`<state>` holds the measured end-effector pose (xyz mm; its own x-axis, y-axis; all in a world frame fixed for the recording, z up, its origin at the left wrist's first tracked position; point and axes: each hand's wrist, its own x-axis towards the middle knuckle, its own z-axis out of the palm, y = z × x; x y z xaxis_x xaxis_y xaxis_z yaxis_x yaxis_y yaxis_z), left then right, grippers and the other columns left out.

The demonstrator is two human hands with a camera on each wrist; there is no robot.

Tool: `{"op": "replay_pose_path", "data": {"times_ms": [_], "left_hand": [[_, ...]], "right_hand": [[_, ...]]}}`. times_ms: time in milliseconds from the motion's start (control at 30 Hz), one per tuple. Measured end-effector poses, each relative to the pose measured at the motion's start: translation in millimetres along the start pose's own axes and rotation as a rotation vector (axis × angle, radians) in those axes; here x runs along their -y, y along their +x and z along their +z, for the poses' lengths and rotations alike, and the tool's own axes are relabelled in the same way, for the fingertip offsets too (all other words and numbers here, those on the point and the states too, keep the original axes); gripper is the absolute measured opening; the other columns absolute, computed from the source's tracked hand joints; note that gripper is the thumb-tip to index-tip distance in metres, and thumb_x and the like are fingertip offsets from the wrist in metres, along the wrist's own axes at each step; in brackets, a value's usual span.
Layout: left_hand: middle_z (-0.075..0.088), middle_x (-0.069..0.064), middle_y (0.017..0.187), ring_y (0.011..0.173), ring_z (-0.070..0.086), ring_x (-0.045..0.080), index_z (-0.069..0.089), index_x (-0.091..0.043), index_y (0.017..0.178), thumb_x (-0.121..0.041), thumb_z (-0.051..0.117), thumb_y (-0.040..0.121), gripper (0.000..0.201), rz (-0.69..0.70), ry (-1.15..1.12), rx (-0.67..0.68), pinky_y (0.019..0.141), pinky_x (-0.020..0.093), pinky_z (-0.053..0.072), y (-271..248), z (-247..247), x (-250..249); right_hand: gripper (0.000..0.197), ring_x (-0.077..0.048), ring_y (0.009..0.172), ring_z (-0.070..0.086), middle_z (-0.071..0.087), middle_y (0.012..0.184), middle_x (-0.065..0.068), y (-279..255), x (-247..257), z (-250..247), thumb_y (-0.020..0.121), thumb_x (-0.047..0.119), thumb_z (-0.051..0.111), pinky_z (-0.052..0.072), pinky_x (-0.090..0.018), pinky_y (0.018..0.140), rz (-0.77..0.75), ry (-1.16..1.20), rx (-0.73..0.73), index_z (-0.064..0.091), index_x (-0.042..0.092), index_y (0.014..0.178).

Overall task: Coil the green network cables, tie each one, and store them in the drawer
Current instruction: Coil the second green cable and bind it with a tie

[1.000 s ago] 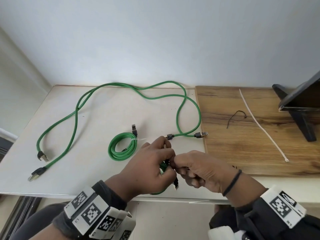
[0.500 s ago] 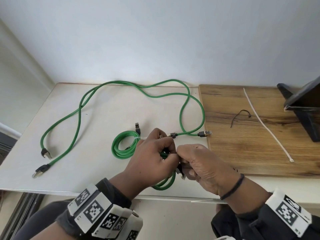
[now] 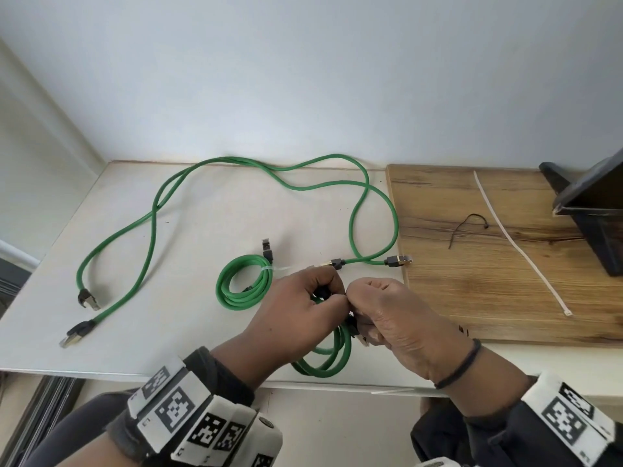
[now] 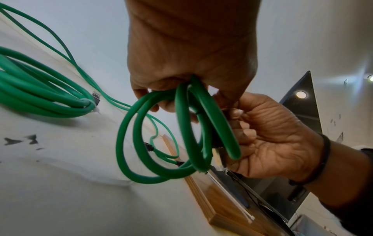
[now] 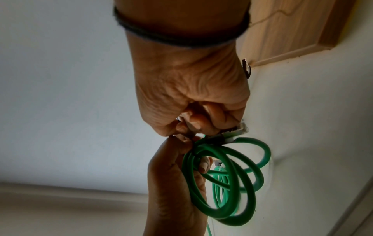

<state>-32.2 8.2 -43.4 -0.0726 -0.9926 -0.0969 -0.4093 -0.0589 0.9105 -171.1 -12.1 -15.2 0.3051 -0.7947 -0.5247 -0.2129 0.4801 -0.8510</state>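
A small coil of green cable (image 3: 332, 360) hangs over the table's front edge, held between both hands. My left hand (image 3: 327, 294) grips the top of its loops (image 4: 165, 143). My right hand (image 3: 357, 298) meets it there with fingers curled, pinching at the coil's top (image 5: 228, 183) beside a plug end (image 5: 238, 129). What it pinches is too small to make out. Left of my hands a second coil (image 3: 242, 286) lies on the table, bound with a white tie. Two long green cables (image 3: 155, 210) lie loose across the white table.
A wooden board (image 3: 505, 298) covers the table's right side and carries a long white zip tie (image 3: 519, 244) and a thin black tie (image 3: 467, 224). A black stand (image 3: 593, 210) occupies the far right. Two plug ends (image 3: 399, 261) lie just beyond my hands.
Both hands have shifted a little farther over the table with the coil, and its loops now hang in plainer view below them. The other cables have not moved.
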Motion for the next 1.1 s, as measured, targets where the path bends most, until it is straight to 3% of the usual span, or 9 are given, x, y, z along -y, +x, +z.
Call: {"op": "replay_pose_path", "data": {"times_ms": [167, 467, 700, 833, 1000, 1100], "left_hand": [[0.048, -0.012, 0.050, 0.053, 0.042, 0.010, 0.049, -0.023, 0.056, -0.026, 0.052, 0.065, 0.010, -0.022, 0.041, -0.012, 0.056, 0.030, 0.038, 0.0, 0.1, -3.5], [0.056, 0.000, 0.064, 0.071, 0.053, 0.014, 0.047, -0.015, 0.060, -0.026, 0.051, 0.066, 0.013, 0.036, 0.112, -0.105, 0.066, 0.039, 0.047, -5.3, 2.8, -7.5], [0.053, -0.002, 0.064, 0.072, 0.050, 0.011, 0.049, -0.019, 0.061, -0.030, 0.048, 0.065, 0.011, 0.120, 0.102, -0.065, 0.063, 0.028, 0.041, -2.8, 3.2, -1.9], [0.052, -0.003, 0.063, 0.069, 0.049, 0.011, 0.049, -0.019, 0.061, -0.030, 0.048, 0.065, 0.012, 0.154, 0.107, -0.061, 0.061, 0.028, 0.041, -1.6, 2.6, 2.6], [0.052, -0.005, 0.060, 0.070, 0.049, 0.009, 0.044, -0.026, 0.058, -0.022, 0.054, 0.068, 0.014, 0.170, 0.119, -0.120, 0.061, 0.024, 0.040, -2.4, 2.7, -0.4], [0.055, -0.006, 0.062, 0.069, 0.051, 0.011, 0.048, -0.024, 0.062, -0.023, 0.053, 0.069, 0.009, 0.161, 0.082, -0.081, 0.063, 0.026, 0.042, -1.1, -0.2, 3.6]], "right_hand": [[0.042, -0.011, 0.043, 0.015, 0.019, 0.049, 0.001, 0.5, -3.2, 2.5, 0.084, 0.001, 0.039, 0.019, -0.018, 0.037, 0.041, 0.084, 0.005, 0.030, 0.020, 0.048], [0.039, -0.010, 0.037, 0.018, 0.020, 0.047, 0.000, -0.7, -4.4, 4.9, 0.086, 0.002, 0.041, 0.023, -0.019, 0.034, 0.050, 0.155, 0.004, 0.030, 0.017, 0.052], [0.037, -0.009, 0.037, 0.018, 0.021, 0.047, 0.000, 0.8, -5.2, -0.1, 0.085, 0.001, 0.040, 0.025, -0.017, 0.033, 0.048, 0.190, 0.012, 0.031, 0.017, 0.053], [0.039, -0.011, 0.042, 0.017, 0.020, 0.049, 0.000, 2.7, -6.7, -0.1, 0.085, 0.002, 0.040, 0.024, -0.018, 0.035, 0.049, 0.184, 0.021, 0.030, 0.018, 0.051], [0.052, -0.007, 0.038, 0.021, 0.022, 0.046, 0.005, 0.9, -5.2, 2.2, 0.085, 0.001, 0.040, 0.020, -0.019, 0.038, -0.054, 0.071, 0.026, 0.033, 0.023, 0.038], [0.051, -0.006, 0.038, 0.020, 0.023, 0.046, 0.005, 2.6, -4.7, 2.8, 0.086, 0.001, 0.041, 0.022, -0.018, 0.038, -0.093, 0.023, 0.005, 0.033, 0.022, 0.040]]}}
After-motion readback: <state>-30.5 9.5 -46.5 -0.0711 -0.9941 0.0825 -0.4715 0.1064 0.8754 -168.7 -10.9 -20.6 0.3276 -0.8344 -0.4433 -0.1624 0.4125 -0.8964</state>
